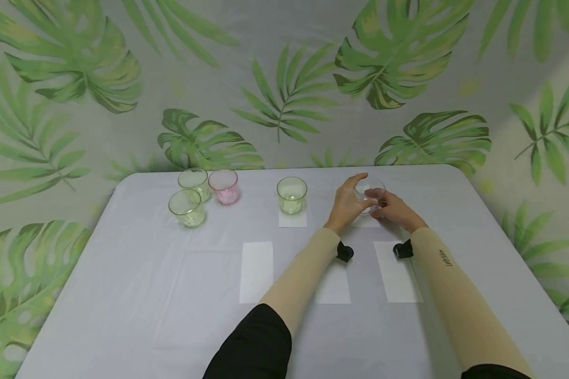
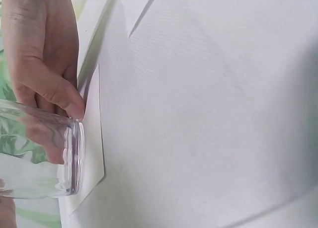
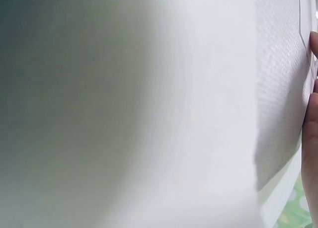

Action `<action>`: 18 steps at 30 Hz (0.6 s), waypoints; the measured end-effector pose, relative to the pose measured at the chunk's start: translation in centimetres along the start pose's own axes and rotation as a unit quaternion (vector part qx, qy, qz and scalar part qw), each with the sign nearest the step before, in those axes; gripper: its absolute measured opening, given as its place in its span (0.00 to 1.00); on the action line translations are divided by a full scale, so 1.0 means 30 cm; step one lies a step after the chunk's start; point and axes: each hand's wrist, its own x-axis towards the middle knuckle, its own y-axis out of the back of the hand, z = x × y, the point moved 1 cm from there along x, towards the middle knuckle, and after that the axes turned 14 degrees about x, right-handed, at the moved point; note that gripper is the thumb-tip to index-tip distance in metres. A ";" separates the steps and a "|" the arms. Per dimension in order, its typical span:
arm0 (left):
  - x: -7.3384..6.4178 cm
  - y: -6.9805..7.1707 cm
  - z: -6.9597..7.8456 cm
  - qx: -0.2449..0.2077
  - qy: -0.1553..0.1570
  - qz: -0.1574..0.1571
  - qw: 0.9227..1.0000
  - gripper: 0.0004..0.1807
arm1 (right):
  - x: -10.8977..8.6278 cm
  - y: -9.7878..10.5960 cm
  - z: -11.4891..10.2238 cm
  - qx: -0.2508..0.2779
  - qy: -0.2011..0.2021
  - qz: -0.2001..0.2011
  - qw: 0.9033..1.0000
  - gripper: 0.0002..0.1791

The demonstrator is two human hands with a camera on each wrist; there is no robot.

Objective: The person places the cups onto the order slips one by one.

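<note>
Both hands are at a clear glass [image 1: 372,184], upright near the table's back right, its base right at a white paper [image 1: 365,222]. My left hand [image 1: 348,202] curves round the glass's left side, thumb in front and fingers behind. From the right, my right hand [image 1: 392,209] grips it low with thumb and fingers. In the left wrist view the glass [image 2: 37,153] appears sideways, with the right hand's fingertips at its base and only a bit of the left hand [image 2: 7,212] showing. The right wrist view catches the right hand [image 3: 310,148] at its edge.
A green glass [image 1: 292,196] stands on another paper [image 1: 293,220] left of the hands. Farther left, two green glasses and a pink glass [image 1: 224,188] are grouped. Nearer lie more papers, one [image 1: 256,271] left of my left forearm. A leaf-patterned cloth hangs behind the table [image 1: 194,295].
</note>
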 end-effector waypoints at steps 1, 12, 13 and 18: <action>-0.001 0.002 -0.001 0.003 -0.003 -0.005 1.000 0.38 | 0.000 0.000 -0.001 0.000 0.000 0.000 1.000 0.34; -0.011 -0.014 -0.005 0.018 -0.021 -0.009 1.000 0.41 | 0.001 -0.001 -0.002 0.008 -0.015 0.004 1.000 0.36; -0.011 -0.013 -0.005 0.020 -0.022 -0.010 1.000 0.42 | -0.001 -0.002 -0.004 0.009 -0.016 0.003 1.000 0.36; -0.008 0.007 -0.001 0.024 -0.022 -0.018 0.999 0.45 | -0.007 -0.003 -0.009 0.020 -0.014 -0.001 1.000 0.36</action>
